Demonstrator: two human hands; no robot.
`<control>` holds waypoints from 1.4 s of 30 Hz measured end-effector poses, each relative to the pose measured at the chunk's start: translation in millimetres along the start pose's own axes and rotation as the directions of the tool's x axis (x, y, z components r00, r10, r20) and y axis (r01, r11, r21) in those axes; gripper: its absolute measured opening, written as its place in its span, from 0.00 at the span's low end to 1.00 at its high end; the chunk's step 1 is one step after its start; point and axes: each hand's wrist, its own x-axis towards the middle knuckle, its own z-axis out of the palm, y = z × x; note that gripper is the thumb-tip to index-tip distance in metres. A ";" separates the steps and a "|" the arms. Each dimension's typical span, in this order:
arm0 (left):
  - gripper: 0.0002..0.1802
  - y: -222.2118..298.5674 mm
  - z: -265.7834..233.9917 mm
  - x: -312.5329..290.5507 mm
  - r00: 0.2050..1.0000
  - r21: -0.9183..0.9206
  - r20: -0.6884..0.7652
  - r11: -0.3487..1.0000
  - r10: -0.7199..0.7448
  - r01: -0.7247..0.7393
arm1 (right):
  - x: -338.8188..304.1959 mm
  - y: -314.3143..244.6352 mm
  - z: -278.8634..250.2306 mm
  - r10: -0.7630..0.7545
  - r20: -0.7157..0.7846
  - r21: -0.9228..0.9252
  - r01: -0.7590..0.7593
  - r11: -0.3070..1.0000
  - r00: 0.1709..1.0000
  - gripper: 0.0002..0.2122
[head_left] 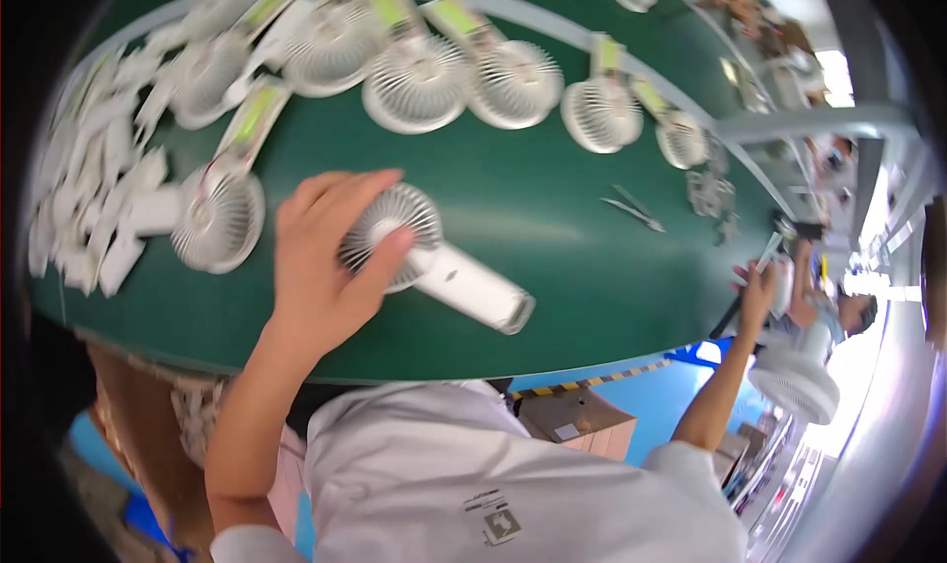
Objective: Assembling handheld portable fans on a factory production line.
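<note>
My left hand (330, 257) is closed around the round head of a white handheld fan (473, 289), thumb over the front and fingers behind the rim. The fan's handle points to the lower right, just over the green table (552, 267). Far off at the table's right end, my right hand (758, 292) is closed on a slim whitish thing, too small and blurred to name. Nearest to the left hand lies an opened fan (222, 223) with a yellow-green piece in its handle.
Along the far side, several opened fans (414, 80) lie in a curved row. White plastic parts (99, 183) are heaped at the left. Tweezers (636, 213) and small grey parts (712, 193) lie right. Beyond are a cardboard box (592, 420) and another person (856, 314).
</note>
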 end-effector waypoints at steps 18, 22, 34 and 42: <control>0.19 -8.4 14.3 0.9 0.997 -0.017 -0.065 0.998 0.052 -0.053 | -191.2 -287.4 174.1 -0.706 0.648 0.553 0.461 0.694 0.285 0.19; 0.20 -9.3 12.0 0.1 0.996 -0.016 -0.081 0.999 0.042 -0.044 | -184.2 -287.5 175.4 -0.763 0.592 0.574 0.529 0.625 0.258 0.23; 0.19 -4.7 10.9 3.6 0.999 0.004 -0.035 1.000 0.011 -0.011 | -175.8 -296.1 170.5 -0.706 0.675 0.474 0.607 0.638 0.215 0.18; 0.22 -6.4 7.3 1.7 0.999 -0.018 -0.038 1.000 0.005 -0.006 | -169.5 -167.7 68.6 -0.115 0.198 0.475 0.007 0.880 0.973 0.27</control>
